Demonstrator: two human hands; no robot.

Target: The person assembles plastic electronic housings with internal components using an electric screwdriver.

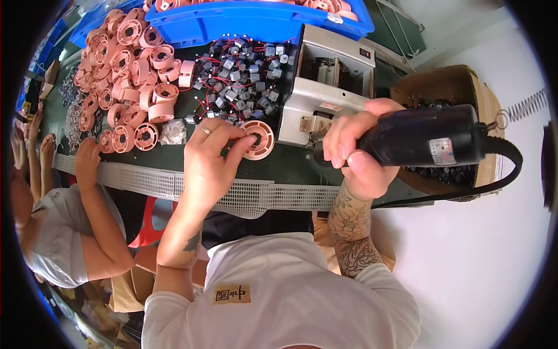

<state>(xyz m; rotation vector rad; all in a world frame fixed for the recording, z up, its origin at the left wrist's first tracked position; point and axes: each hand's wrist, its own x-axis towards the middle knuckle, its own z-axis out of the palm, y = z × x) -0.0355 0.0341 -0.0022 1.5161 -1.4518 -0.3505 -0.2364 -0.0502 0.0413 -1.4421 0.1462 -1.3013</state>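
Observation:
My left hand (206,154) pinches a pink round plastic housing (264,145) lying on the green tabletop, thumb and forefinger at its dark centre. Whether a small part sits between the fingertips is hidden. Wrapped around a black electric screwdriver (415,136) is my right hand (360,145). The tool lies nearly level, its nose end pointing left toward a metal box-shaped machine (319,96). A coil spring (526,104) and a black cable are attached to its rear end. Small grey motors with red wires (241,78) are heaped just beyond my left hand.
Many pink housings (125,64) are piled at the left, near a clear plastic bag (173,132). A blue crate (256,26) stands at the back. An open cardboard box (436,84) is at the right. White mesh (290,196) edges the table; a co-worker's hand (87,160) rests leftward.

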